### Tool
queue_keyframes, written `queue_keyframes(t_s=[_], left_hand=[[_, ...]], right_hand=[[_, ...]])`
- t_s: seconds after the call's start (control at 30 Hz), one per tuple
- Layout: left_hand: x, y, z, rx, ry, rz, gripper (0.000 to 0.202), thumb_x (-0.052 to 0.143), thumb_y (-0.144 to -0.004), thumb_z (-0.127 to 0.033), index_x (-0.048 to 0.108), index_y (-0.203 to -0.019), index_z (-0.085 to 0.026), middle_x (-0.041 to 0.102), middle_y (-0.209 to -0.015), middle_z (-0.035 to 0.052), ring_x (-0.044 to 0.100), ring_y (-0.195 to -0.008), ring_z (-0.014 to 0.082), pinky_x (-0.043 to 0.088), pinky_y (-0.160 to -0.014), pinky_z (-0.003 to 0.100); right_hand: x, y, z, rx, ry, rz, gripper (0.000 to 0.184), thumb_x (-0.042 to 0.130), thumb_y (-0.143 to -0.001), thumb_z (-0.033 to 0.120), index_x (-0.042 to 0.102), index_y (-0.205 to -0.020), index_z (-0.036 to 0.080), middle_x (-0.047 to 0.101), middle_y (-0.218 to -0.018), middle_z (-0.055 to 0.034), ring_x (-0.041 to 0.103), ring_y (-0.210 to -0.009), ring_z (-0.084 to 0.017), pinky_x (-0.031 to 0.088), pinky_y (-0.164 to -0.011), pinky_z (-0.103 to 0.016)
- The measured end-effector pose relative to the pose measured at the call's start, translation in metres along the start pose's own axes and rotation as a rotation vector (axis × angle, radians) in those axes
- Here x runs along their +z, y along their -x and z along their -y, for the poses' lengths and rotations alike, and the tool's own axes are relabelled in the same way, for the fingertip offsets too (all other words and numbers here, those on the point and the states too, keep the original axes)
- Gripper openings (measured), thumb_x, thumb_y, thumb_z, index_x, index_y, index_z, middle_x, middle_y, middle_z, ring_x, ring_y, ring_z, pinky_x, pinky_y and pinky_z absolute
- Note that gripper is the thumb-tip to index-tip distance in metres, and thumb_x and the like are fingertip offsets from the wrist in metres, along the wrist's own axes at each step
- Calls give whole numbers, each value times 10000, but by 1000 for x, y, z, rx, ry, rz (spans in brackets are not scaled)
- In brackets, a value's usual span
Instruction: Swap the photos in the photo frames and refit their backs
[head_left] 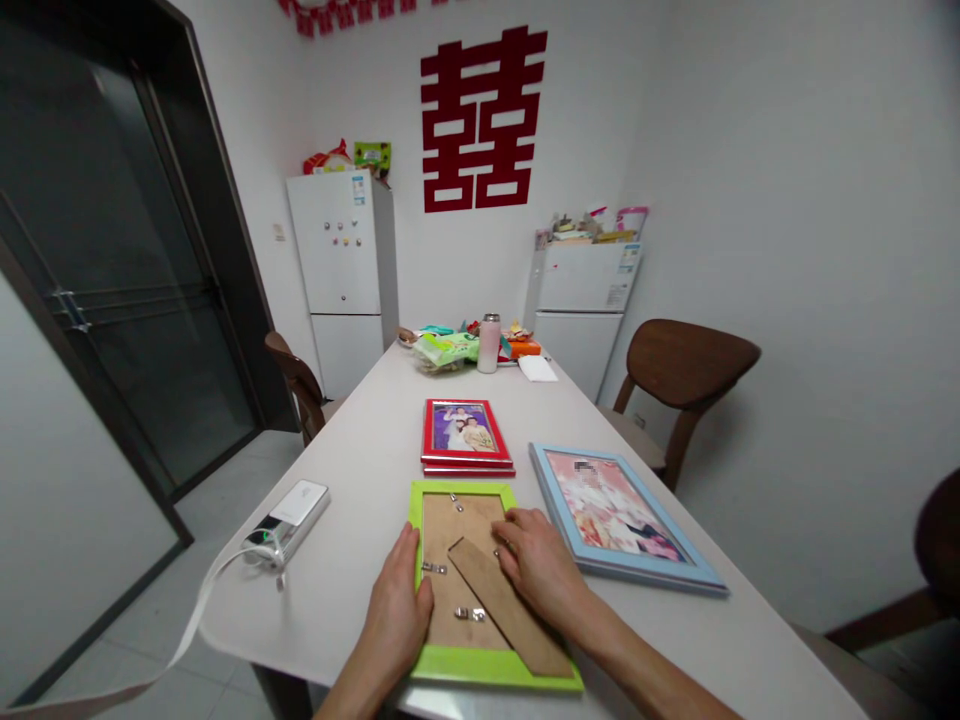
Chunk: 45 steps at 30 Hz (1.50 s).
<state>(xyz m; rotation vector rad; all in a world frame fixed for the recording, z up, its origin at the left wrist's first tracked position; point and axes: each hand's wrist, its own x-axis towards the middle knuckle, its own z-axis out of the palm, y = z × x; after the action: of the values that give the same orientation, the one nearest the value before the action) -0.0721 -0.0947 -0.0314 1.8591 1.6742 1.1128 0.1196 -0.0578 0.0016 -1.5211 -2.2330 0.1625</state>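
Observation:
A lime-green picture frame (465, 492) lies face down on the white table (360, 470), its brown backing board and stand strut (510, 615) facing up. My left hand (397, 605) rests on the frame's left edge, thumb on the backing near a metal clip (433, 568). My right hand (536, 565) lies on the backing's right side, fingertips by a small clip at the right edge. A red frame (465, 432) with a photo sits just beyond. A larger light-blue frame (622, 515) lies to the right.
A white power bank (289, 518) with a white cable lies at the table's left edge. Snack bags, a pink bottle (489, 343) and a napkin sit at the far end. Brown chairs (686, 370) flank the table; two white fridges stand at the back wall.

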Motion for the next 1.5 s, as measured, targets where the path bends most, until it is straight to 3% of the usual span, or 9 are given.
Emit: queue_keyframes(t_s=[0.17,0.33,0.53,0.67,0.83,0.93,1.27,1.4,1.5], left_hand=[[2,-1,2,0,-28,1,537,412,-654,-98,392,-1190,-80,413,-1262,129,368,-1163,189,261,-994,337],[4,0,3,4,-30,1,522,405,-674,-112,387,-1193,-62,415,-1258,141,376,-1157,193,268,-990,334],[5,1,5,-12,1,-4,545,402,-657,-92,380,-1201,-93,411,-1267,108,364,-1166,171,255,-1000,325],[5,2,4,-19,-22,11,567,399,-644,-86,365,-1209,-64,395,-1277,123,355,-1172,179,254,-1002,321],[4,1,-1,-14,-67,23,550,389,-656,-92,370,-1201,-25,387,-1275,154,352,-1173,202,256,-1001,336],[4,0,-4,-25,-82,37,556,389,-650,-89,372,-1202,-30,386,-1277,151,352,-1173,201,258,-999,329],[8,-3,-9,-45,-41,53,585,391,-628,-79,359,-1210,-31,373,-1287,144,325,-1190,207,228,-1010,315],[9,-3,-5,-38,-13,55,598,390,-627,-70,339,-1221,-41,367,-1293,134,316,-1193,196,215,-1015,315],[10,-4,-5,-48,-1,55,600,395,-624,-65,335,-1219,-16,363,-1291,152,316,-1192,199,211,-1015,308]], right_hand=[[8,-7,44,-182,-120,129,171,457,-745,205,599,-656,170,549,-776,-36,471,-779,-148,335,-715,-242],[27,-19,63,-166,-91,118,160,466,-742,205,604,-674,164,542,-730,-36,465,-739,-148,332,-667,-243],[28,-23,52,-152,-95,108,145,470,-745,199,605,-720,153,562,-771,-45,474,-773,-147,333,-705,-233],[18,-34,32,-64,-41,31,232,414,-784,209,590,-926,161,570,-880,-55,468,-857,-153,308,-774,-233],[26,-55,16,32,49,42,238,403,-770,188,635,-757,136,566,-795,-91,472,-787,-180,310,-706,-264],[34,-59,14,52,69,32,242,398,-776,214,633,-803,164,553,-848,-84,454,-814,-187,303,-695,-274],[33,-58,16,67,75,38,256,410,-778,240,617,-920,286,552,-885,-44,444,-848,-182,300,-673,-274],[21,-50,19,52,56,34,284,413,-766,233,581,-995,237,560,-908,-59,461,-845,-184,316,-696,-277],[3,-29,16,18,13,31,347,415,-764,275,510,-1088,193,551,-967,-72,465,-884,-181,321,-743,-269]])
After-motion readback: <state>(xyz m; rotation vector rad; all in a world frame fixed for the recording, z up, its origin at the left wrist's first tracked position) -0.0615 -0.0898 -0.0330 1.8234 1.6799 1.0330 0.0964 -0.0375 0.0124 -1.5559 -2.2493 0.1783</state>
